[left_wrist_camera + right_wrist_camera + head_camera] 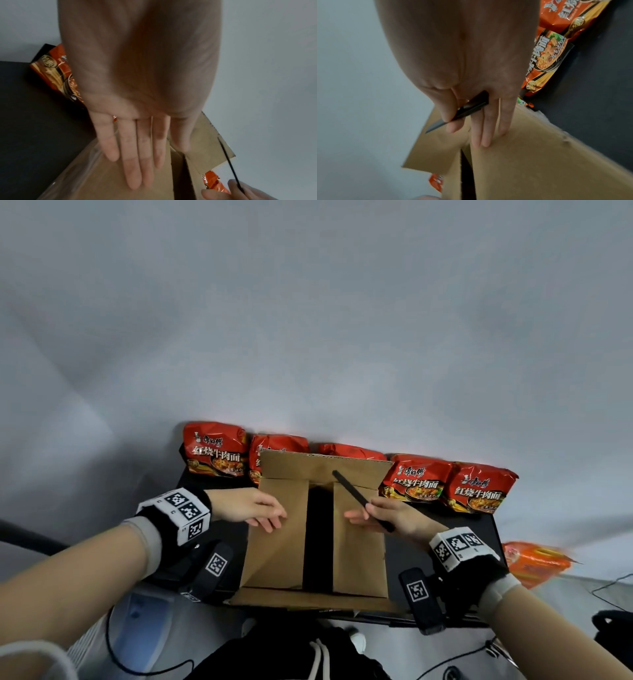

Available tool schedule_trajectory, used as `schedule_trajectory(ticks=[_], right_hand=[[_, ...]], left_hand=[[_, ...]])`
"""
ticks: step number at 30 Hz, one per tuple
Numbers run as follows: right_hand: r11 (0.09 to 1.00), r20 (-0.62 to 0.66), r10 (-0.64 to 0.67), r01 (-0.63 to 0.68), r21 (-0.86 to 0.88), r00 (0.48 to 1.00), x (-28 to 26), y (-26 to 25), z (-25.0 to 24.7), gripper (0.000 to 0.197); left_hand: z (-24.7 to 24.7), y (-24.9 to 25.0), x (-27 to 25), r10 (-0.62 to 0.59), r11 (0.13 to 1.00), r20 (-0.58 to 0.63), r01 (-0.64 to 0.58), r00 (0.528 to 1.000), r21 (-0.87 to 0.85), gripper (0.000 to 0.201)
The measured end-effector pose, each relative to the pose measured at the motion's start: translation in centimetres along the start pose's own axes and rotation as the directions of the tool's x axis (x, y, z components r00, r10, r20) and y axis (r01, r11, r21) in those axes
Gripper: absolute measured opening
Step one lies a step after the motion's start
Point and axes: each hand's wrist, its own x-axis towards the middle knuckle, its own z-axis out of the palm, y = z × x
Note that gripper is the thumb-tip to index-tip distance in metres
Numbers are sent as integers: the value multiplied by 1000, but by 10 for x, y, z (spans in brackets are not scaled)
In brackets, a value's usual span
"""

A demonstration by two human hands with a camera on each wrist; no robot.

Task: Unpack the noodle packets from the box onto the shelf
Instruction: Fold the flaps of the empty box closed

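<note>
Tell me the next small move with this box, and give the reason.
Probably set the black cutter down beside the box. The right hand pinches it while its other fingers lie on the right flap; the left hand lies flat on the left flap. Only a narrow dark gap shows between the flaps, so both need folding outward with free hands.

The box (pixel 277 542) is plain brown cardboard with a dark gap between its flaps. The noodle packets (pixel 416 477) along the far edge of the black shelf (pixel 479 529) are red with white and yellow lettering and an orange bowl picture. The tool (pixel 363 501) is black. The wrist bands (pixel 185 511) are black with white-and-black square markers. The wall (pixel 308 320) is pale grey.
</note>
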Motion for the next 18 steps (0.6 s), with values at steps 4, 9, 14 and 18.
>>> schedule_trajectory(ticks=[4,9,14,18], right_hand=[[999,1,30,-30,-46,1000,6,8,2,27],[997,17,61,-60,-58,998,8,13,-4,29],[996,35,91,-91,-12,995,12,6,-8,31],[988,81,146,-150,42,986,10,-1,-15,31]], left_hand=[[1,-5,-14,100,995,160,-94,982,-42,110],[8,-38,-22,102,912,426,-255,899,320,96],[19,-38,-27,135,728,309,-306,941,614,98],[18,-23,-31,183,792,247,-291,952,537,48]])
